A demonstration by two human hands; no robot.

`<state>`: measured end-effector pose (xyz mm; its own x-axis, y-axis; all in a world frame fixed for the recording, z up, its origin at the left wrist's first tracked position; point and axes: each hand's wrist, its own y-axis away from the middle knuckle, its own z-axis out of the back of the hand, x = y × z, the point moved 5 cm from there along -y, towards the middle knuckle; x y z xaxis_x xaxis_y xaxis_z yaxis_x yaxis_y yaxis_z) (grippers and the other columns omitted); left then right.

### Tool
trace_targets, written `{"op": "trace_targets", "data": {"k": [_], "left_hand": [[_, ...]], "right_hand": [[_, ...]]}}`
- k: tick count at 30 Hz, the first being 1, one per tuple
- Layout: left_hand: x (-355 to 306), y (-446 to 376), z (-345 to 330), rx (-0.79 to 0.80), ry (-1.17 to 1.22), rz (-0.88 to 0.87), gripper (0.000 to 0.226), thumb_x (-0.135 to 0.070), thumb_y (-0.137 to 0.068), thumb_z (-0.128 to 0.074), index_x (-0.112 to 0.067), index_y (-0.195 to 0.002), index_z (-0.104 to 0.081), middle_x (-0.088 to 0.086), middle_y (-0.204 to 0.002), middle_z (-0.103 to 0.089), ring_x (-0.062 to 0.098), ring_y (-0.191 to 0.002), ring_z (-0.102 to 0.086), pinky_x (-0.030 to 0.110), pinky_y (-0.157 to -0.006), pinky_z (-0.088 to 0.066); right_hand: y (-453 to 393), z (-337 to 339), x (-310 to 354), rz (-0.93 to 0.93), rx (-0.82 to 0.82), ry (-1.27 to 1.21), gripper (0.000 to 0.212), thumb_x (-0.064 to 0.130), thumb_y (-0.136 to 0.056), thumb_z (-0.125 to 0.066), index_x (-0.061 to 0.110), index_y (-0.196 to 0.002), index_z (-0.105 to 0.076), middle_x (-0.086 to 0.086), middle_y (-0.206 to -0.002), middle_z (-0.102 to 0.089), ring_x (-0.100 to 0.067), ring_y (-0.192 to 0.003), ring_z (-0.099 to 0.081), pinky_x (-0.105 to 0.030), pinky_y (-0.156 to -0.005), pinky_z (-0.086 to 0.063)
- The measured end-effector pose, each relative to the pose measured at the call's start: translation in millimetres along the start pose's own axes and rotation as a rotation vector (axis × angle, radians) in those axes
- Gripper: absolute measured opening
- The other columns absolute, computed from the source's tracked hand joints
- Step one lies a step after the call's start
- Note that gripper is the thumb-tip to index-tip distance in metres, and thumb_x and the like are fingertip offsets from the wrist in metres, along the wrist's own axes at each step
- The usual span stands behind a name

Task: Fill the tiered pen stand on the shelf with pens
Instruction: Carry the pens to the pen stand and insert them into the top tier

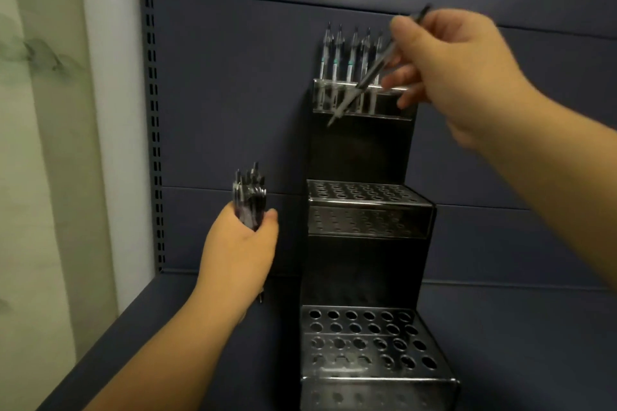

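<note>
A black three-tier pen stand with perforated tops stands on the dark blue shelf. Several pens stand upright in its top tier; the holes of the middle tier and bottom tier hold nothing. My right hand pinches a single pen, tilted with its tip down-left in front of the top tier. My left hand grips a bundle of pens upright, left of the middle tier.
The shelf floor is dark blue, with a blue back panel behind the stand. A slotted upright runs down the left edge, and a pale wall lies beyond it.
</note>
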<state>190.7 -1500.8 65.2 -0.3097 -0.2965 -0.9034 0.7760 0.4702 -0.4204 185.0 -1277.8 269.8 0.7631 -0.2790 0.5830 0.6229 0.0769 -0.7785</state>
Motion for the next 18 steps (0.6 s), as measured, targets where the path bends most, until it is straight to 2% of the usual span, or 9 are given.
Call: {"op": "trace_targets", "data": {"k": [4, 7, 9, 11, 15, 18], "left_hand": [[4.4, -1.2, -3.2, -0.003, 0.004, -0.021, 0.020, -0.037, -0.096, -0.060, -0.024, -0.083, -0.052, 0.004, -0.072, -0.062, 0.021, -0.063, -0.059, 0.046, -0.062, -0.053], [5.7, 1.2, -6.1, 0.008, 0.113, -0.002, 0.015, -0.029, -0.098, -0.059, -0.019, -0.087, -0.056, 0.002, -0.074, -0.064, 0.012, -0.059, -0.058, 0.034, -0.057, -0.051], [4.5, 2.7, -6.1, 0.010, 0.178, 0.012, 0.012, -0.027, -0.099, -0.058, -0.017, -0.091, -0.058, 0.003, -0.074, -0.063, 0.011, -0.059, -0.059, 0.030, -0.058, -0.051], [4.3, 3.1, -5.4, -0.004, 0.205, 0.011, 0.012, -0.026, -0.098, -0.058, -0.016, -0.093, -0.059, 0.003, -0.073, -0.063, 0.014, -0.061, -0.061, 0.035, -0.065, -0.054], [5.0, 5.1, -6.9, 0.002, 0.173, 0.005, 0.015, -0.026, -0.098, -0.059, -0.014, -0.088, -0.057, 0.004, -0.071, -0.062, 0.016, -0.060, -0.060, 0.042, -0.068, -0.054], [6.9, 4.7, -7.7, 0.014, 0.142, 0.006, 0.016, -0.024, -0.098, -0.059, -0.012, -0.088, -0.056, 0.006, -0.071, -0.061, 0.016, -0.059, -0.059, 0.038, -0.064, -0.053]], "right_hand": [[-20.5, 35.1, 7.1, 0.163, -0.122, 0.044, 0.017, 0.027, -0.106, -0.053, 0.013, -0.100, -0.059, -0.003, -0.086, -0.066, -0.011, -0.069, -0.071, -0.026, -0.065, -0.059], [-41.3, 56.8, 7.7, 0.238, -0.214, 0.104, 0.020, 0.031, -0.104, -0.054, 0.013, -0.100, -0.060, -0.003, -0.084, -0.065, -0.011, -0.071, -0.069, -0.028, -0.069, -0.061], [-58.5, 64.1, -1.4, 0.220, -0.241, 0.135, 0.024, 0.033, -0.103, -0.056, 0.009, -0.103, -0.062, -0.006, -0.086, -0.066, -0.012, -0.070, -0.069, -0.030, -0.069, -0.062], [-76.0, 66.3, -13.9, 0.172, -0.245, 0.169, 0.024, 0.033, -0.102, -0.060, 0.009, -0.102, -0.063, -0.006, -0.083, -0.067, -0.013, -0.068, -0.070, -0.030, -0.067, -0.062], [-106.9, 62.8, -33.4, 0.082, -0.199, 0.227, 0.022, 0.030, -0.099, -0.064, 0.016, -0.083, -0.063, -0.004, -0.070, -0.064, -0.011, -0.057, -0.068, -0.031, -0.063, -0.062], [-122.7, 54.7, -47.5, -0.006, -0.110, 0.246, 0.025, 0.029, -0.099, -0.065, 0.015, -0.078, -0.061, -0.012, -0.075, -0.067, -0.014, -0.056, -0.069, -0.030, -0.061, -0.061]]}}
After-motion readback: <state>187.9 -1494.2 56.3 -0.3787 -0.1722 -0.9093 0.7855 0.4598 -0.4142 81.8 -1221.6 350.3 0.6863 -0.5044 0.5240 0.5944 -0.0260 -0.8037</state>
